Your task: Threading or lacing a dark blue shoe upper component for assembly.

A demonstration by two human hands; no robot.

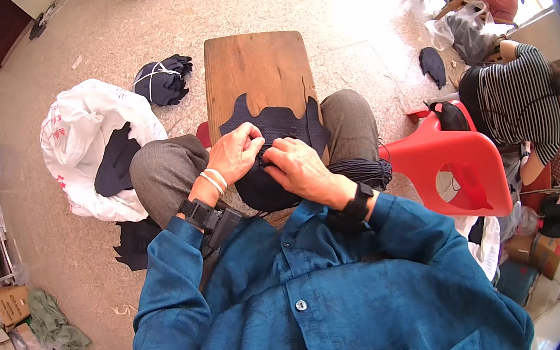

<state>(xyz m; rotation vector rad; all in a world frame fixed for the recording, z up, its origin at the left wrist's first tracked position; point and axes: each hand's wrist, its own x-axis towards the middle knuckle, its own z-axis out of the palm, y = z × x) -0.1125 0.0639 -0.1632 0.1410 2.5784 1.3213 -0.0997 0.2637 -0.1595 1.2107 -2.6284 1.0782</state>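
Observation:
Close together over my lap, my left hand [238, 154] and my right hand [302, 166] are both closed in a pinch. They meet at a dark navy fabric piece [258, 187] that looks like a cut shoe upper. Something thin and dark, perhaps a cord, lies between the fingertips; what the left one pinches is too small to make out. Beyond the hands, another dark navy cut piece [271, 120] with a wavy edge lies on a wooden board [254, 64] between my knees. A thick bundle of dark cord [362, 174] rests beside my right wrist.
To the left stand a white sack [76, 150] with a dark piece [115, 162] on it and a tied dark bundle [163, 81]. A red plastic stool [446, 162] is close on my right. Past it sits a person in a striped shirt [512, 96]; another person [500, 1] sits farther off.

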